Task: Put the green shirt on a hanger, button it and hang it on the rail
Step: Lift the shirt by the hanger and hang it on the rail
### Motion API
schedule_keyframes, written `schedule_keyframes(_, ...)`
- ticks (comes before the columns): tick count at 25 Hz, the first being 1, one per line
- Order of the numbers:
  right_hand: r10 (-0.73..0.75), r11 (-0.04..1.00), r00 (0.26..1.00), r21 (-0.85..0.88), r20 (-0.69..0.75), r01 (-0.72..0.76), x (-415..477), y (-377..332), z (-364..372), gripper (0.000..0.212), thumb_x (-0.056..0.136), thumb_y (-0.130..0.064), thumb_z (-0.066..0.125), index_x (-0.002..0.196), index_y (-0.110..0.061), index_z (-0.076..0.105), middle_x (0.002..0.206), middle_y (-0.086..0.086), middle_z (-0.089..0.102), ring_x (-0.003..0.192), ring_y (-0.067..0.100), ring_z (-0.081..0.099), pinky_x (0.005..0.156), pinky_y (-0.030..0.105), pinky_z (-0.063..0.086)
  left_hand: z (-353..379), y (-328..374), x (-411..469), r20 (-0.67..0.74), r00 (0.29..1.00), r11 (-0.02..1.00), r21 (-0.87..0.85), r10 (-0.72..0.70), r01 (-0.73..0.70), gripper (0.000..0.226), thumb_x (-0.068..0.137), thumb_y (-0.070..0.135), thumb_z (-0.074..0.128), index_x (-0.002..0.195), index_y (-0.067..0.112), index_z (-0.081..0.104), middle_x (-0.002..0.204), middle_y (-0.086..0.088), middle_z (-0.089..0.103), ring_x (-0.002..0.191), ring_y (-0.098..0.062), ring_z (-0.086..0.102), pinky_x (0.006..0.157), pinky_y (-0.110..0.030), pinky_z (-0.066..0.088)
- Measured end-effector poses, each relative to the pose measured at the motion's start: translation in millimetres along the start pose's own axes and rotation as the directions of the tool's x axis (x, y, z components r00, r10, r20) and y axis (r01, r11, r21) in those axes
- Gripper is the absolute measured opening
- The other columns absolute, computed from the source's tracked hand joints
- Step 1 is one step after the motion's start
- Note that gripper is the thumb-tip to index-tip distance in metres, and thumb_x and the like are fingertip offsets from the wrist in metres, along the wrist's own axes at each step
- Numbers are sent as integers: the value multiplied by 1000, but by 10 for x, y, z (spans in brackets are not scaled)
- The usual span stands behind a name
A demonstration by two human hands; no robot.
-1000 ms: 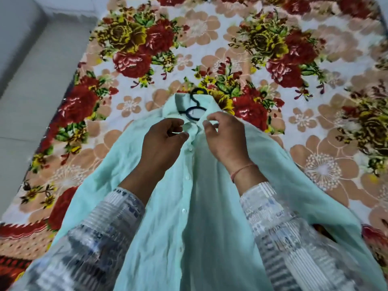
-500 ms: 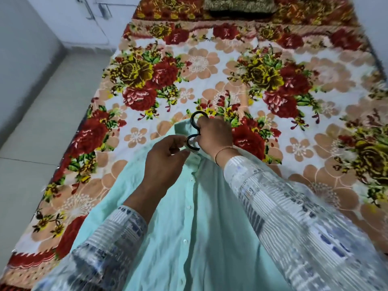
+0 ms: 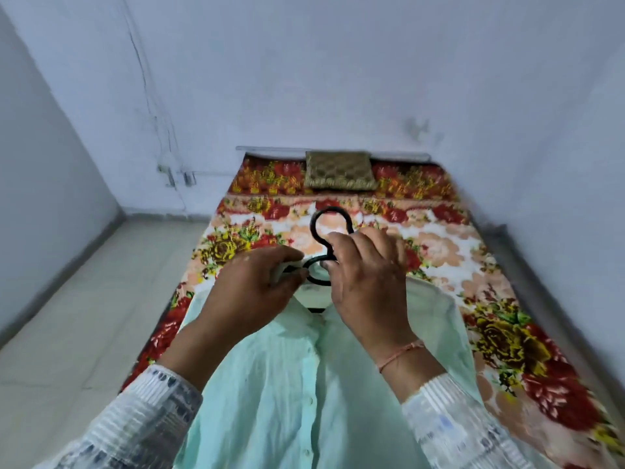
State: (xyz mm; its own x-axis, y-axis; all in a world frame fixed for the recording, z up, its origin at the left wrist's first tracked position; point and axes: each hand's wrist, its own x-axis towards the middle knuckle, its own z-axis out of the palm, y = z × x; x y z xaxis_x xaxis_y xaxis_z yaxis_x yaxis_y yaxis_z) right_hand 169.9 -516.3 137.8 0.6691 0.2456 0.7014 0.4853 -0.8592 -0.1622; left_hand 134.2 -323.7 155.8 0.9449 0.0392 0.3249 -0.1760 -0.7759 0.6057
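The pale green shirt (image 3: 287, 384) hangs in front of me on a black hanger (image 3: 319, 225), lifted off the bed, its front placket closed with small buttons down the middle. My right hand (image 3: 368, 286) grips the hanger's neck just under the looped hook. My left hand (image 3: 252, 292) pinches the collar and the hanger's lower loop on the left side. The hanger's shoulders are hidden inside the shirt. No rail is in view.
A bed with a red and yellow floral sheet (image 3: 507, 299) lies below and ahead, with a gold patterned cushion (image 3: 338, 170) at its far end. White walls enclose the bed on the far and right sides. Tiled floor (image 3: 84, 316) runs along the left.
The shirt on its hanger has come up off the bed. My right hand shifted from the collar to the hanger's neck. My view has tilted up to the far wall.
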Motion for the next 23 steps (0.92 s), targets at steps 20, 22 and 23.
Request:
schedule_keyframes(20,3,989,973,145,-232,31,1347,-2401,-5056,31,87,-27,82,111,-24,63,135,-10,51,103,21,66,81,37,57,-4582,3029,-1415,-156,930,914,-188,334,-360,41,88,55,82,125,42,73,112,17,74,89,-10,73,84,-37,62)
schedule_keyframes(22,-5,990,971,135,-238,38,1345,-2469,-5243,32,87,-30,82,112,-25,64,135,-10,52,103,23,67,81,39,58,-4717,3138,-1488,-154,907,891,-181,393,-416,36,91,51,81,125,40,74,111,20,77,95,-3,72,86,-31,60)
schedule_keyframes(23,-23,988,974,143,-227,56,1339,-2516,-5337,33,86,-31,83,112,-27,64,129,-9,54,103,25,68,81,40,58,-4764,3221,-1511,-220,895,881,-195,389,-431,39,92,52,79,129,39,73,114,20,77,99,-1,72,87,-30,58)
